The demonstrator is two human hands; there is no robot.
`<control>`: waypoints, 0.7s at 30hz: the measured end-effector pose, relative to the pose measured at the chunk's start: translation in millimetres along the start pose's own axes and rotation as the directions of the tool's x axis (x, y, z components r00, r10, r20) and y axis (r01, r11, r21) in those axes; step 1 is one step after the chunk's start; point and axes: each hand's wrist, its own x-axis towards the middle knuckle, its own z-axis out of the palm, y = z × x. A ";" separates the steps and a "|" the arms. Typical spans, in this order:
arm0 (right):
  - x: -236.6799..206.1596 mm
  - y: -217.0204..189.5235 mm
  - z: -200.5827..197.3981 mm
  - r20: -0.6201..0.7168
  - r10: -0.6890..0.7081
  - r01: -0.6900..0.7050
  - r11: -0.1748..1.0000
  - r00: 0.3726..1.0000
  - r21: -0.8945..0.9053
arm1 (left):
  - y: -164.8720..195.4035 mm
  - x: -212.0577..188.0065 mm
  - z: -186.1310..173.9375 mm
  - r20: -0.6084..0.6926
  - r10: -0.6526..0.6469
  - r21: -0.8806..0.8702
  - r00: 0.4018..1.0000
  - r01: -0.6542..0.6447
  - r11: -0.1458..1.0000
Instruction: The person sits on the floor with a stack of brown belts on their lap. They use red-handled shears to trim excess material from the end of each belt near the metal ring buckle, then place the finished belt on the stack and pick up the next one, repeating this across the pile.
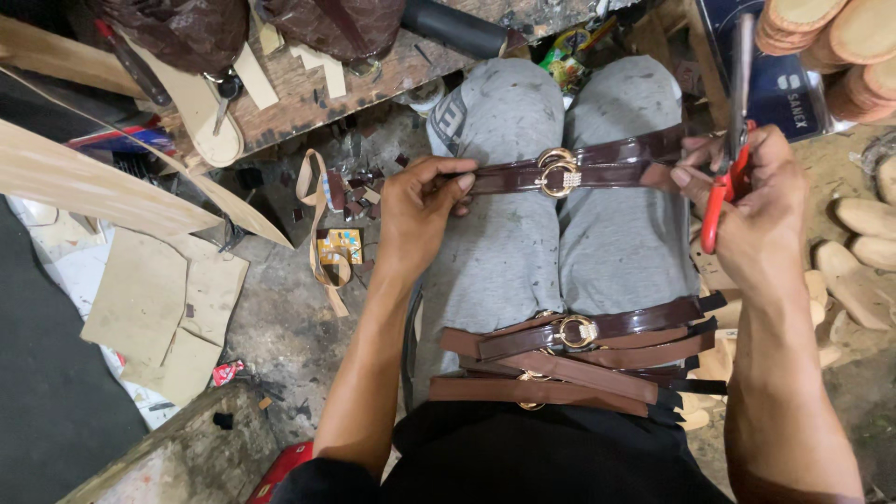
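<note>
A glossy dark-brown strap (611, 166) with a gold ring buckle (558, 173) is stretched across my knees. My left hand (418, 207) pinches its left end. My right hand (751, 191) pinches its right end and also holds red-handled pliers (733, 140), jaws pointing up. Several more brown straps with gold buckles (574, 359) lie stacked across my thighs, close to my body. My grey trousers (504, 252) are under all of them.
Tan sole-shaped pieces (196, 107) lie on a wooden board at upper left. Cardboard sheets (163, 308) and leather scraps (327, 224) cover the floor at left. Wooden lasts (868, 233) and stacked round wooden pieces (840, 33) are at right.
</note>
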 end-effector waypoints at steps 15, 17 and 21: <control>20.8 -22.3 -36.9 0.039 -0.013 0.011 0.999 0.999 0.052 | 23.3 -9.8 11.4 0.011 0.056 0.098 0.998 -0.057 0.994; 30.0 -21.9 -31.2 0.034 -0.032 0.032 0.999 0.999 -0.001 | 25.5 -10.3 10.9 0.000 0.062 0.109 0.998 -0.062 0.992; 31.2 -32.0 -14.5 -0.035 -0.036 0.028 0.978 0.999 -0.206 | 21.0 -14.0 7.8 -0.025 0.030 0.087 0.999 -0.027 0.996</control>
